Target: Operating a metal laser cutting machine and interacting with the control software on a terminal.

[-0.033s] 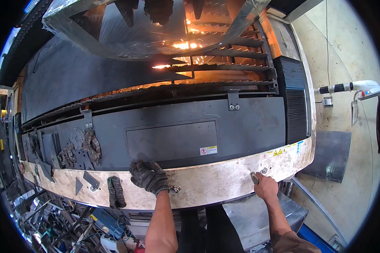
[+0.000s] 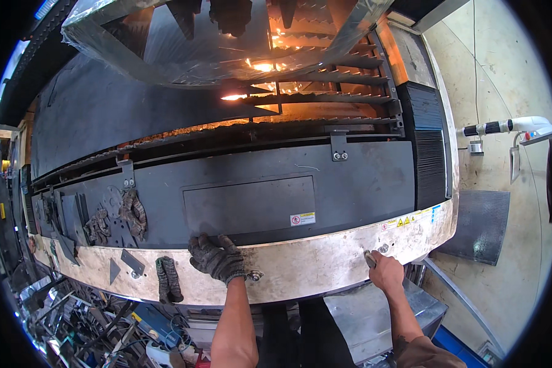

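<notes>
My left hand (image 2: pixel 218 257), in a dark grey knit glove, rests on the worn white front ledge (image 2: pixel 313 260) of a cutting machine. Its fingers are spread, and the tips reach the dark front panel (image 2: pixel 362 178). My bare right hand (image 2: pixel 386 272) is closed at the right part of that ledge. A small greyish piece (image 2: pixel 370 259) shows at its fingertips; its kind cannot be made out. Beyond the panel, a dark metal sheet (image 2: pixel 122 110) lies over toothed slats (image 2: pixel 356 98), with bright sparks (image 2: pixel 265 66) among them.
A film-wrapped machine head (image 2: pixel 196 67) hangs over the slats. Dirty gloves (image 2: pixel 132 213) and flat metal offcuts (image 2: pixel 76 214) lie at left; another glove (image 2: pixel 168 279) drapes over the ledge. Scrap metal (image 2: pixel 98 328) piles up below left. A black mat (image 2: pixel 475 224) lies on the floor at right.
The sparks and glow between the slats have shifted slightly. Both hands stay in the same places.
</notes>
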